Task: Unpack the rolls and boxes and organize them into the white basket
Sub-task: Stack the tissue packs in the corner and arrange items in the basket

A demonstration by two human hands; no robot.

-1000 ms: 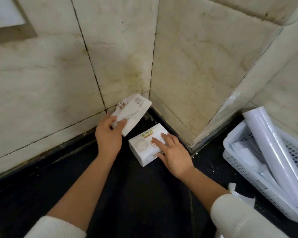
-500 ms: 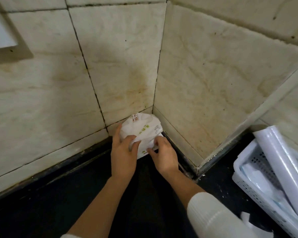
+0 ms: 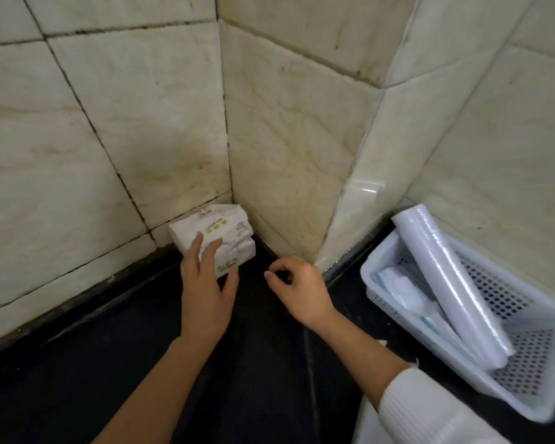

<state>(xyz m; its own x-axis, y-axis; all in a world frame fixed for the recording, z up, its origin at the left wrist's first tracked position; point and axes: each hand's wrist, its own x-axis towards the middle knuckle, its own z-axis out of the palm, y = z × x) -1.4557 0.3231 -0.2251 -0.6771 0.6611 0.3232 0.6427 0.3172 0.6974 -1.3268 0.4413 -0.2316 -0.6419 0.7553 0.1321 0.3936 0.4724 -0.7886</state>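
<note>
We are now letting go of the stacked boxes [image 3: 213, 240] in the far corner, right hand [image 3: 297, 290] pulled back with fingers loosely curled and empty, left hand [image 3: 205, 283] spread on them, white basket [image 3: 468, 318] waiting right.

The left hand [image 3: 205, 293] rests spread on stacked white boxes [image 3: 218, 240] in the wall corner; the right hand [image 3: 297, 288] hovers curled beside them, empty.

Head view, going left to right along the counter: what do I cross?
Stacked white packs in the corner with the left hand on them → right hand, apart from the packs → white basket → roll leaning in the basket.
</note>
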